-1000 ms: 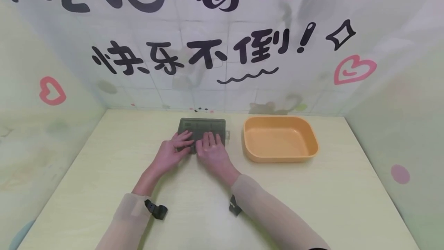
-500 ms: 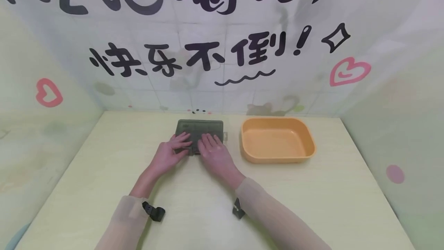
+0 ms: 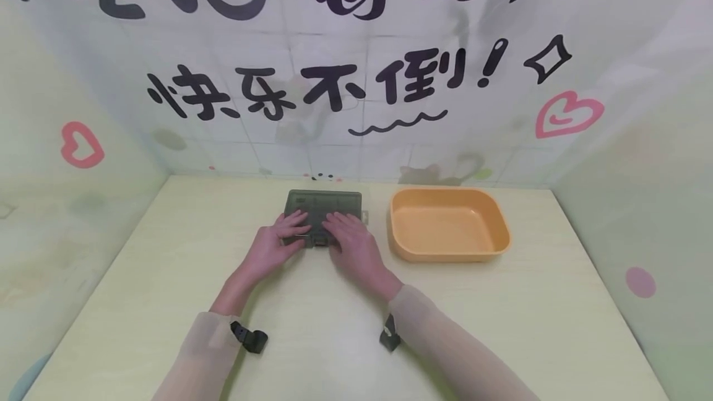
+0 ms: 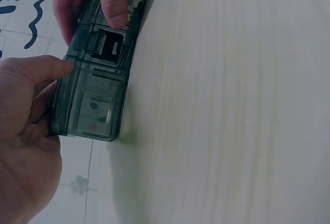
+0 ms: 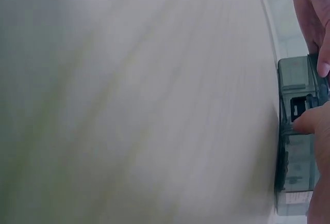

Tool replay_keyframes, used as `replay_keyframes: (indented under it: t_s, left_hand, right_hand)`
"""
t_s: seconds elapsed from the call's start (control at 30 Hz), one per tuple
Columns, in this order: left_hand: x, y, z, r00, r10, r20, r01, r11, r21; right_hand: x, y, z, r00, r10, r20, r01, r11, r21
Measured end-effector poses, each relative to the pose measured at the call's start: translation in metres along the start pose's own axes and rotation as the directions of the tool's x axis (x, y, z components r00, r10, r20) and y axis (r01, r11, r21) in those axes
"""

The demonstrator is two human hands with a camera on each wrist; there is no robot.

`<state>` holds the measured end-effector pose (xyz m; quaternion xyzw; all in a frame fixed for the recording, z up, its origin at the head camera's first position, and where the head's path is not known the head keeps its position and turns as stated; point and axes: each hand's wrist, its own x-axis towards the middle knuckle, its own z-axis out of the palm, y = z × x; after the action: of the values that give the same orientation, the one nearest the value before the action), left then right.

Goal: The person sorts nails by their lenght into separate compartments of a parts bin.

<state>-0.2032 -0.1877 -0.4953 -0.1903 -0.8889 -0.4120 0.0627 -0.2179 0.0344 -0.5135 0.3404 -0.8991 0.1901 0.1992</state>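
Note:
A dark green, see-through plastic storage case [image 3: 325, 198] lies at the back of the table, its lid down. My left hand [image 3: 270, 245] holds its left part, fingers over the lid and thumb [image 4: 56, 69] at the front edge. Fingers of my right hand [image 3: 358, 251] lie on the lid's right part. In the left wrist view, the right thumb [image 4: 114, 7] presses the case's front beside a dark latch [image 4: 109, 46]. Dividers show through the walls; what is inside cannot be made out.
To the right of the case stands an orange plastic tray [image 3: 450, 255] with raised sides. Printed panels [image 3: 356, 159] close off the table's back and both sides. A small clear tab [image 3: 364, 217] sticks out from the case's right side.
My right hand has shifted right along the case, away from my left hand, uncovering the front latch. The left hand and the case stay in place.

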Motion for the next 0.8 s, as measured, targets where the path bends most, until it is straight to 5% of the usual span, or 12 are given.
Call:
replay_keyframes:
  t_s: [0.17, 0.3, 0.5, 0.8]
  left_hand:
    - [0.000, 0.000, 0.000, 1.000, 0.003, 0.003, -0.003, 1.000, 0.013]
    - [0.000, -0.001, 0.001, 1.000, 0.002, 0.006, -0.002, 1.000, 0.018]
    - [0.002, 0.000, 0.002, 1.000, -0.001, 0.009, 0.001, 1.000, 0.020]
    - [0.001, 0.002, 0.001, 0.999, -0.042, 0.012, 0.042, 0.999, 0.001]
  right_hand:
    - [0.002, -0.005, 0.002, 1.000, 0.009, -0.026, -0.011, 0.999, -0.052]
    - [0.005, -0.007, 0.005, 0.999, -0.041, -0.022, 0.035, 0.975, -0.219]
    - [0.013, -0.013, 0.004, 0.991, -0.132, 0.030, 0.130, 0.864, -0.487]
    - [0.021, -0.022, 0.004, 0.963, -0.236, 0.130, 0.262, 0.707, -0.656]
